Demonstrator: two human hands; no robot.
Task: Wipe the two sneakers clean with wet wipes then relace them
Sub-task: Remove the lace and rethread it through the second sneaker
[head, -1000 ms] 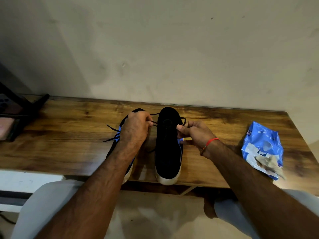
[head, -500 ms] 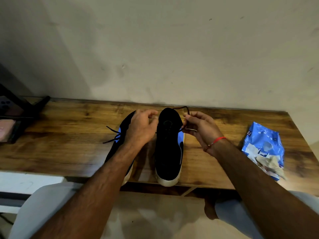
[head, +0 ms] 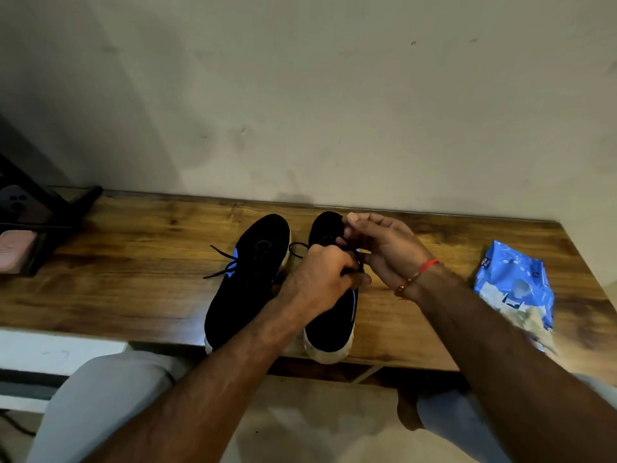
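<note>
Two black sneakers with white soles stand side by side on the wooden table [head: 133, 262], toes toward me. The left sneaker [head: 247, 282] has a tied black lace with loose ends on its left side. Over the middle of the right sneaker [head: 334, 315] my left hand [head: 320, 282] grips its black lace [head: 297, 248] with curled fingers. My right hand [head: 384, 248], a red thread on its wrist, pinches the lace just above the shoe's opening. The lace between my hands is mostly hidden by my fingers.
A blue wet-wipe packet [head: 514, 289] with a used wipe [head: 531, 325] on it lies at the table's right end. A phone on a black stand [head: 30, 212] and a pink item [head: 15, 248] sit at the far left. A wall runs directly behind the table.
My left hand has moved from beside the left sneaker over onto the right sneaker's lace area. My right hand has come in closer, so both hands now meet above the right shoe.
</note>
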